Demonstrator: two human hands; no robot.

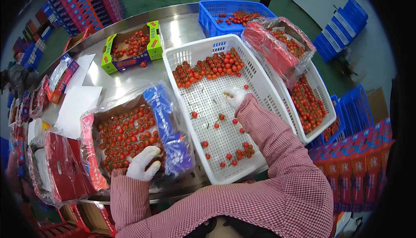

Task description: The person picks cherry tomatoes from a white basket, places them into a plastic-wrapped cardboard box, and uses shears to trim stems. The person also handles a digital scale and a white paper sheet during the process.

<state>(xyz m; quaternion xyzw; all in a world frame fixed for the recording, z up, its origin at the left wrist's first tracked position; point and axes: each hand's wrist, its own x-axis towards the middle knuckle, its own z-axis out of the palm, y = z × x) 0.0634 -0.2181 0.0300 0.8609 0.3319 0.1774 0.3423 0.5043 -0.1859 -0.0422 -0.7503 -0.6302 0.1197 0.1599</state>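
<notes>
My left hand (144, 165), in a white glove, rests at the near side of a plastic-wrapped carton (92, 153) filled with rows of cherry tomatoes on the vine (125, 134); its fingers bend over the fruit, and whether they grip any cannot be told. Over the middle of a white perforated plastic crate (208, 173) is my right hand (235, 96), gloved too, fingers curled with their tips hard to make out. Vine tomatoes (208, 67) are heaped along the crate's far end. Loose tomatoes and a small cluster (245, 152) lie on its near floor.
A green and purple carton of tomatoes (151, 54) stands farther back on the steel table (175, 26). Behind the crate is a blue crate (211, 28). At right, a wrapped red carton (269, 49) sits on another white crate (330, 114). Red cartons (68, 166) stand at left.
</notes>
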